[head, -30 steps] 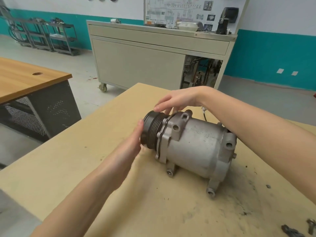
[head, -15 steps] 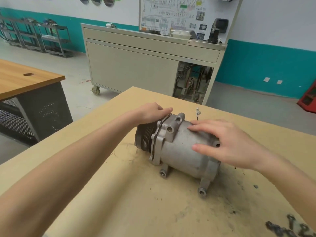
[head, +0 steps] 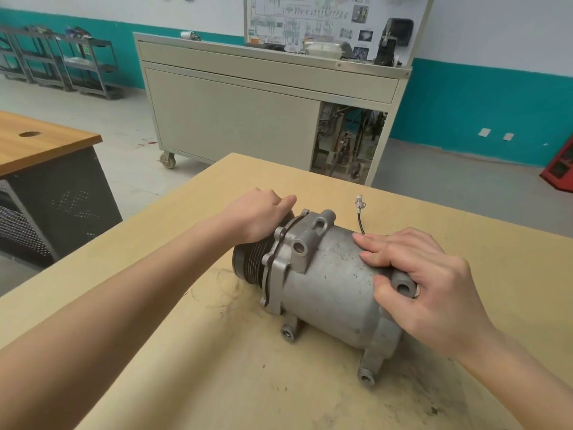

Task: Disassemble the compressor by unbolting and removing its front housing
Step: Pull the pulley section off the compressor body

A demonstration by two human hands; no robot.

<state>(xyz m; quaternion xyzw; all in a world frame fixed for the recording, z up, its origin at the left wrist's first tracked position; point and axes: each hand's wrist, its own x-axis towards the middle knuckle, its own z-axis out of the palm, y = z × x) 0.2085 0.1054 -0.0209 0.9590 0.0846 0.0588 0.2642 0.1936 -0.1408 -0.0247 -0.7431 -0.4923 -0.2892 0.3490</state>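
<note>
The grey metal compressor (head: 328,293) lies on its side on the tan table (head: 186,367). Its black grooved pulley (head: 248,265) points left, and the front housing flange (head: 277,262) sits just behind the pulley. My left hand (head: 257,215) lies over the top of the pulley, with the index finger stretched toward the flange. My right hand (head: 431,283) presses on the rear of the body with its fingers spread flat. Its thumb lies beside a mounting ear (head: 402,285). The far side of the pulley is hidden under my left hand.
A thin black wire with a white connector (head: 360,206) rises behind the compressor. Dark grime marks the table at the lower right. Beyond the far table edge stand a beige wheeled cabinet (head: 248,119), a wooden desk (head: 46,144) on the left, and metal racks (head: 77,66).
My right hand left the pulley end and settled on the rear of the body. My left hand went from the pulley's face to its top. The compressor has stayed where it was.
</note>
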